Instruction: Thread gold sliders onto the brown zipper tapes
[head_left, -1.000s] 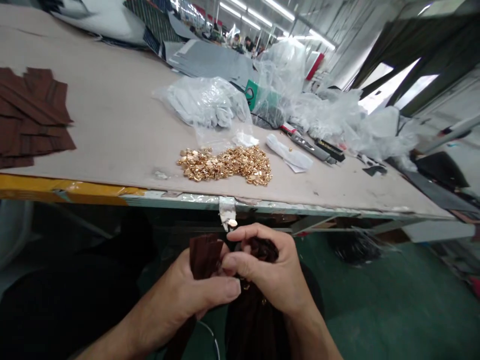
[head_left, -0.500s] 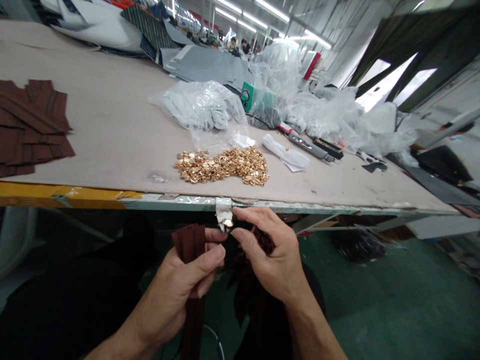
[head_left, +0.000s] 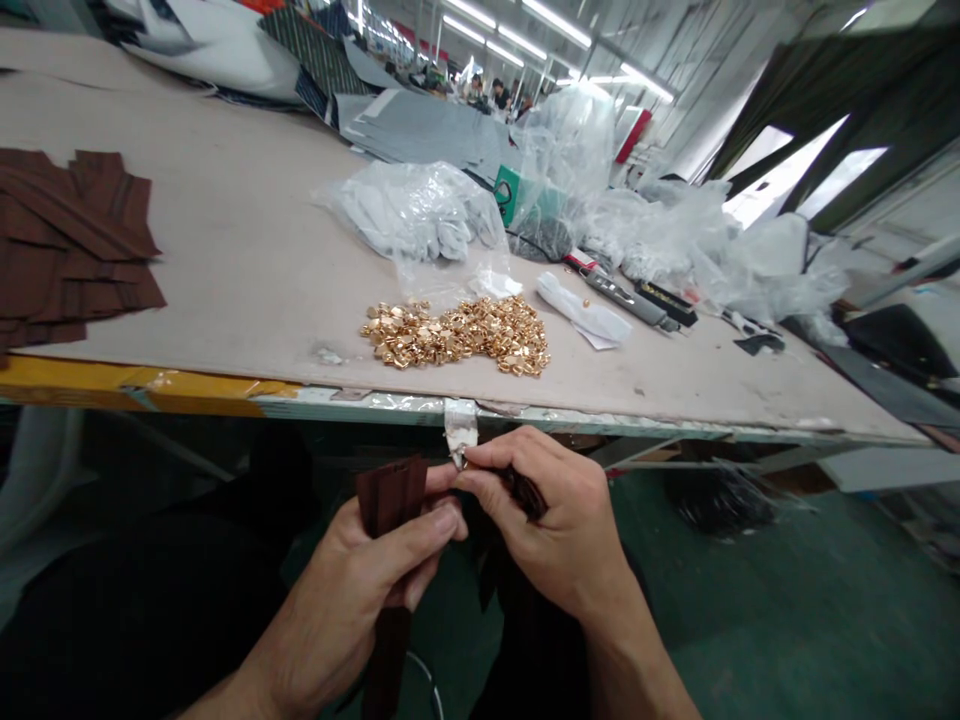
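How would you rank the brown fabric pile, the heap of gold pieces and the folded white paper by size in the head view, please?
1. Brown fabric pile, though cut off at left
2. Heap of gold pieces
3. Folded white paper

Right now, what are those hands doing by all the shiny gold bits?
A person's left hand holds brown strips. The right hand has dark brown fabric tucked in its palm, its thumb and forefinger at a small fixture hanging from the table edge. The gold pieces lie heaped on the table beyond, with more brown pieces off to the left.
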